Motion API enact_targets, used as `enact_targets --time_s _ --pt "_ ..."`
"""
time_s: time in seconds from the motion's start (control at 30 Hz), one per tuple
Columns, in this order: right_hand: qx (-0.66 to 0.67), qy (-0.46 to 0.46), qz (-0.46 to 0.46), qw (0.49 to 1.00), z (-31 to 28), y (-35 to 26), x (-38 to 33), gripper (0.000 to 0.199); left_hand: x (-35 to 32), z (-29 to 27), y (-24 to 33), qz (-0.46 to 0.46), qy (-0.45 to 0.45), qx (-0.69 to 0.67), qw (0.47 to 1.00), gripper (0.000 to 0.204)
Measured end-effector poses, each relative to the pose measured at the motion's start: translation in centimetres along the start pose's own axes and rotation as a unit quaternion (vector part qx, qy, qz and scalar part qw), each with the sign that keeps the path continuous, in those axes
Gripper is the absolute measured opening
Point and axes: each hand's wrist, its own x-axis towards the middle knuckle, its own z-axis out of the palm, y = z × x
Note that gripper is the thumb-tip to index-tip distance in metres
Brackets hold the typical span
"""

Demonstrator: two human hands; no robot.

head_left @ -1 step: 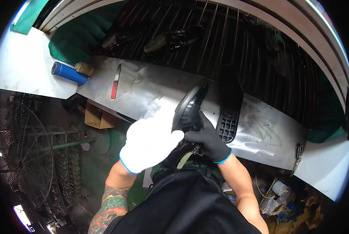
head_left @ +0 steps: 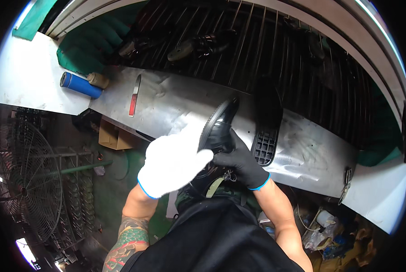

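Observation:
A black leather shoe (head_left: 218, 133) is held in front of me over the metal ledge, its toe pointing away and its sole edge facing left. My left hand (head_left: 173, 161), in a white glove, is closed on the shoe's left side with the thumb across the near part; its other fingers are washed out by glare. My right hand (head_left: 241, 161), in a black glove, grips the shoe's right side. Just right of the shoe, a black outsole (head_left: 264, 147) lies on the ledge with its gridded end toward me.
The metal ledge (head_left: 184, 93) borders a dark rack of rods (head_left: 253, 50) bearing several shoes (head_left: 198, 47). A red-handled knife (head_left: 133, 104) and a blue cylinder (head_left: 80, 85) lie at left. Below stand a large fan (head_left: 26, 190) and a cardboard box (head_left: 114, 136).
The shoe has shifted slightly left and turned a little in my hands. My left hand has moved slightly with it; both hands keep their hold.

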Motion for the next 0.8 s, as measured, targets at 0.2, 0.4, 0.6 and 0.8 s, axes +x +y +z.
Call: enact_targets --time_s 0.2,0.4,0.6,0.8 --pt "-0.227 -0.057 0.020 0.972 1.3 0.2 -0.5 0.104 3.9 0.7 -3.3 -0.147 0.094 -0.234 0.956 0.045" --pt "-0.242 -0.057 0.016 0.968 1.7 0.7 -0.3 0.117 3.3 3.1 -3.7 0.020 0.348 -0.021 0.937 0.035" --pt "-0.394 -0.002 0.007 0.919 2.5 -1.4 -0.6 0.123 2.6 1.3 -3.0 -0.071 0.169 -0.239 0.953 0.071" --pt "-0.162 -0.042 -0.071 0.983 0.8 -0.8 -0.3 0.065 -0.6 -1.4 -0.5 -0.082 0.206 -0.430 0.875 0.111"
